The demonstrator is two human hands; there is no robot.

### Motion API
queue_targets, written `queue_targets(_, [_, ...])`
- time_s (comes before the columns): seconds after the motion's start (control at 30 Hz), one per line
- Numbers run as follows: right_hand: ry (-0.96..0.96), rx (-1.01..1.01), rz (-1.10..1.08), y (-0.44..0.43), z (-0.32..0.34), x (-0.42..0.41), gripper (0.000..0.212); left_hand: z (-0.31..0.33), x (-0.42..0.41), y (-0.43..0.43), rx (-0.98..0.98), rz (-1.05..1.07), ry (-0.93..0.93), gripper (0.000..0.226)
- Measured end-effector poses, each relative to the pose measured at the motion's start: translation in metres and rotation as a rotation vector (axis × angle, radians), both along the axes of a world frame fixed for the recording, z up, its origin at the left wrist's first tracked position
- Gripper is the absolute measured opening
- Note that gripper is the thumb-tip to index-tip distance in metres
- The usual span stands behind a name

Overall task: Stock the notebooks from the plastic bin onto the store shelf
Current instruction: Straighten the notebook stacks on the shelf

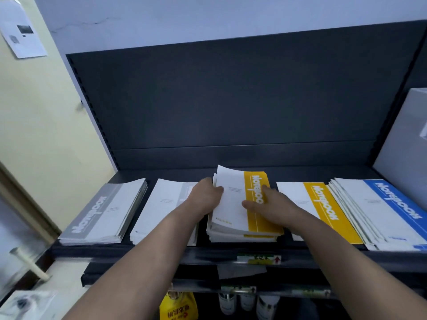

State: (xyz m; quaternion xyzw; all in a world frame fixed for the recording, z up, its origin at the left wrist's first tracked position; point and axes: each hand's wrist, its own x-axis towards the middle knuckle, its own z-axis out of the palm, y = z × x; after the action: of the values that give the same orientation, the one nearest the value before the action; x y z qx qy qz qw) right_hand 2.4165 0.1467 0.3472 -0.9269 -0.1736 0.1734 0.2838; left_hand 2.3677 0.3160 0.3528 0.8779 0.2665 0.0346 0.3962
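Observation:
Several stacks of notebooks lie in a row on the dark store shelf (143, 252). The middle stack, white with a yellow band (233, 215), is uneven, and its top notebook sits askew. My left hand (204, 198) grips this stack's left edge, thumb on top. My right hand (272, 205) rests on the yellow band, fingers spread over the cover. To the left lie a grey-banded stack (101, 213) and a white stack (165, 204), partly hidden by my left arm. To the right lie another yellow stack (323, 204) and a blue-banded stack (383, 209). The plastic bin is out of view.
A dark back panel (231, 100) rises behind the shelf. At the right end stands a white box (402, 139). Below the shelf are a price label strip (258, 259), a yellow bag (179, 307) and bottles (247, 301). A paper sheet (20, 31) hangs on the left wall.

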Motion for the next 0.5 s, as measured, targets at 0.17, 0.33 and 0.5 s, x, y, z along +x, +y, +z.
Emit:
queue_targets(0.17, [-0.003, 0.057, 0.018, 0.002, 0.005, -0.007, 0.054, -0.003, -0.004, -0.006, -0.007, 0.005, 0.065, 0.030])
queue_targets(0.33, [-0.032, 0.080, 0.022, -0.004, 0.008, -0.007, 0.054, 0.009, -0.002, -0.019, 0.178, 0.030, 0.049, 0.043])
queue_targets(0.5, [-0.150, -0.052, -0.066, -0.062, 0.004, 0.010, 0.045, 0.037, 0.015, -0.087, 0.128, -0.138, -0.237, 0.019])
